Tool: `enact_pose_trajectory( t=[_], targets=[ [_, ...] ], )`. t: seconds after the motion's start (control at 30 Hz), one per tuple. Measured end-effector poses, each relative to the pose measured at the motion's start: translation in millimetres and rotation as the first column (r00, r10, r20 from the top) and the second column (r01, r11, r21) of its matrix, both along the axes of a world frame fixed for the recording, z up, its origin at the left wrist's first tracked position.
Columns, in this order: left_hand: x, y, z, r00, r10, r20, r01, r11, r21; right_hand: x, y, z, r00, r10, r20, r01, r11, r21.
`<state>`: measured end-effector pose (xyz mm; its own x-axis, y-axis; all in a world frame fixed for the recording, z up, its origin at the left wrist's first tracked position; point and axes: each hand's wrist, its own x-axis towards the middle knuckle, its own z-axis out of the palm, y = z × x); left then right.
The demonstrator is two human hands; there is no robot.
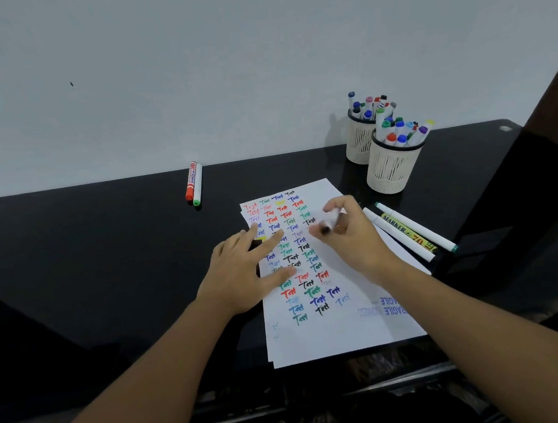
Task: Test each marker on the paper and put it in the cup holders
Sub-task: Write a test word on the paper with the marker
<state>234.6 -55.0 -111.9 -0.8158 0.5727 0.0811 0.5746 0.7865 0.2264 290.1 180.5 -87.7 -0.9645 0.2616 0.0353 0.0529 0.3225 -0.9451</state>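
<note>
A white paper (358,327) covered with coloured "Test" marks lies on the black table (102,250). My left hand (243,273) lies flat on the paper's left side, fingers spread. My right hand (352,231) grips a white marker (331,221) with a dark tip, held low over the paper's middle. Two cream cup holders stand at the back right: the near one (392,168) and the far one (360,144), both packed with markers. Three markers (410,232) lie right of the paper. A red marker (190,181) and a green-capped marker (197,184) lie at the back.
A pale wall (220,62) rises directly behind the table. A dark brown upright (555,106) stands at the right edge. The table's front edge runs below the paper, with patterned fabric (373,366) beneath it.
</note>
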Motion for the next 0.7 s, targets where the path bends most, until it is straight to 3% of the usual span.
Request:
enact_pose_trajectory(
  t=[0.1, 0.3, 0.7],
  targets=[
    [-1, 1, 0, 1.0, 0.008, 0.009, -0.008, 1.0, -0.01, 9, 3, -1, 0.996, -0.065, -0.066, 0.06, 0.995, -0.081],
    [-1, 1, 0, 1.0, 0.011, 0.027, -0.011, 1.0, -0.003, 11, 7, -6, 0.982, -0.179, -0.064, 0.179, 0.984, -0.005],
    [-6, 0, -4, 0.999, 0.023, 0.048, -0.024, 1.0, 0.018, 4, 5, -11, 0.989, -0.149, -0.02, 0.15, 0.985, 0.083]
  ],
)
